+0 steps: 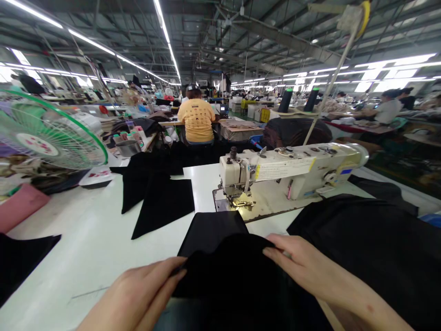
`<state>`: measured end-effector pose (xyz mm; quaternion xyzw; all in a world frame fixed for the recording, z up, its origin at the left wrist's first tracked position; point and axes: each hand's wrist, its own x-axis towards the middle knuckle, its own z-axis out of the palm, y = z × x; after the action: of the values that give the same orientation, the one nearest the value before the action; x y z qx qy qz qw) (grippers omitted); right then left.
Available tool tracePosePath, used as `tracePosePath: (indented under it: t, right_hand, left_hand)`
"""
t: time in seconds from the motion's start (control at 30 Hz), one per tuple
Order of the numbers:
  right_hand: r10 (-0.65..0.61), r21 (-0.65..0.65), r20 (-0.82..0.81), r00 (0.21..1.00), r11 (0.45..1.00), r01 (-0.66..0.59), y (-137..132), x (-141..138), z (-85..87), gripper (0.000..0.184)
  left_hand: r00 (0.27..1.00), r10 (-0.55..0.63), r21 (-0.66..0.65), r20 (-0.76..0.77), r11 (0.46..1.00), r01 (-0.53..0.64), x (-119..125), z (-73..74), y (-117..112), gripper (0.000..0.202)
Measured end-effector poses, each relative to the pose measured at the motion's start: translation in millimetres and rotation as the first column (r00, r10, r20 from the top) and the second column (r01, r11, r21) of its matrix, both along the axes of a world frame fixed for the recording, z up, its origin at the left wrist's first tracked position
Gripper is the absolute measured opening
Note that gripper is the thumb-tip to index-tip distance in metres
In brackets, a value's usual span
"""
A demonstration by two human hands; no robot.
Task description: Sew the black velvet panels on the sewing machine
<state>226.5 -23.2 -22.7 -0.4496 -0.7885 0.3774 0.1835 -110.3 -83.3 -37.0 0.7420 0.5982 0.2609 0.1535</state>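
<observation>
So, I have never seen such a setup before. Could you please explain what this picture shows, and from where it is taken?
Of course. The camera is worn on a person's head, looking forward and down, so the two bare hands at the bottom are that person's own. There is no robot. The left hand and the right hand each pinch an edge of a black cloth. Just beyond stands a white sewing machine. On the pale table, more black pieces lie to the left, and a dark pile lies to the right. At the far left is a green fan. Farther ahead, a person in a yellow shirt sits facing away.
</observation>
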Motion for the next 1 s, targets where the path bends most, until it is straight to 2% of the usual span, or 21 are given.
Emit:
tracePosePath:
  t: [0.07, 0.13, 0.23, 0.3, 0.4, 0.47, 0.53, 0.6, 0.67, 0.8, 0.9, 1.0]
  right_hand:
    - [0.005, 0.053, -0.007, 1.000, 0.999, -0.004, 4.9, -9.5, -10.5, 0.027]
    - [0.057, 0.073, -0.027, 0.998, 0.996, -0.055, 9.2, -21.2, -21.4, 0.033]
    - [0.136, 0.065, -0.045, 0.990, 0.989, -0.133, 16.6, -38.5, -39.1, 0.038]
    - [0.147, 0.084, -0.026, 0.989, 0.986, -0.144, 22.6, -46.1, -52.6, 0.034]
    - [0.017, 0.219, 0.055, 0.998, 0.975, -0.029, 34.0, -49.0, -72.9, 0.024]
    - [-0.104, 0.307, 0.082, 0.991, 0.949, 0.075, 43.6, -47.7, -83.4, 0.023]
    - [-0.177, 0.335, 0.088, 0.980, 0.932, 0.138, 54.7, -46.7, -89.9, 0.023]
    - [-0.216, 0.339, 0.092, 0.972, 0.925, 0.173, 66.1, -47.5, -93.3, 0.021]
    - [-0.248, 0.345, 0.093, 0.964, 0.917, 0.203, 76.2, -50.1, -95.2, 0.017]
    - [-0.290, 0.366, 0.070, 0.954, 0.898, 0.246, 89.7, -58.0, -99.8, 0.016]
    - [-0.298, 0.393, 0.036, 0.954, 0.882, 0.261, 95.6, -64.9, -105.7, 0.020]
    - [-0.292, 0.394, -0.024, 0.956, 0.876, 0.278, 99.7, -71.1, -111.8, 0.021]
  left_hand:
    - [0.997, -0.075, -0.129, -0.006, 0.989, 0.073, 8.5, 11.1, 18.4, 0.029]
    - [0.994, -0.109, -0.249, 0.012, 0.962, 0.108, 15.5, 11.2, 35.6, 0.034]
    - [0.989, -0.136, -0.366, 0.056, 0.919, 0.147, 17.8, -7.2, 57.9, 0.036]
    - [0.991, -0.122, -0.388, 0.049, 0.912, 0.132, 14.7, -22.7, 69.0, 0.034]
    - [0.995, -0.092, -0.376, 0.029, 0.922, 0.096, 10.1, -36.0, 77.9, 0.033]
    - [0.997, -0.065, -0.353, 0.045, 0.932, 0.076, 10.3, -36.5, 80.7, 0.034]
    - [0.999, -0.034, -0.318, 0.042, 0.947, 0.046, 12.8, -34.2, 84.5, 0.034]
    - [1.000, -0.005, -0.280, -0.006, 0.960, 0.003, 16.5, -32.9, 91.2, 0.033]
    - [0.992, 0.052, -0.257, -0.117, 0.963, -0.080, 20.3, -34.0, 99.6, 0.030]
    - [0.900, 0.196, -0.163, -0.390, 0.947, -0.277, 25.6, -41.1, 114.2, 0.024]
    - [0.891, 0.252, -0.098, -0.376, 0.946, -0.309, 26.1, -48.0, 122.3, 0.015]
    - [0.919, 0.269, -0.129, -0.289, 0.940, -0.315, 24.5, -53.8, 129.0, 0.007]
